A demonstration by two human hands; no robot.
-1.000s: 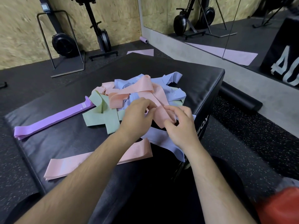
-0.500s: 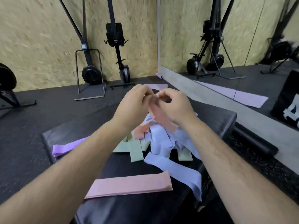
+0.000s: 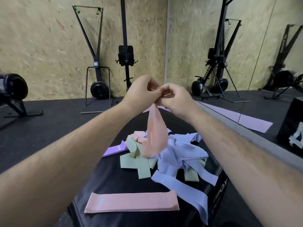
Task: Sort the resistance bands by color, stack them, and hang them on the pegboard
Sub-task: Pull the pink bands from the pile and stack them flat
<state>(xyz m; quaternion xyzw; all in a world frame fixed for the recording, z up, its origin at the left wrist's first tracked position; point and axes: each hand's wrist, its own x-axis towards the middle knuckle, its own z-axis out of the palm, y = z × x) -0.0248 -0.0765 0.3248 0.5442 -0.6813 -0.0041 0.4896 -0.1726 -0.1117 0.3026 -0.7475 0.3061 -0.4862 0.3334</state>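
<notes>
Head view: the left hand [image 3: 143, 90] and the right hand [image 3: 174, 97] are raised together above the black padded box [image 3: 105, 176], fingertips meeting, and both pinch the top end of one pink resistance band [image 3: 155, 133]. The band hangs down from the fingers, twisted, with its lower end reaching the mixed pile [image 3: 164, 154] of bands on the box top. In that pile, green bands [image 3: 137, 163] lie to the left, blue bands [image 3: 182, 154] to the right, and more pink shows behind. A purple band [image 3: 114, 149] lies flat at the pile's left edge. A second pink band [image 3: 132, 203] lies flat and apart near the front of the box. One blue strip [image 3: 188, 190] drapes over the box's right front edge. Exercise machines [image 3: 98, 66] stand against the chipboard wall [image 3: 41, 46].
</notes>
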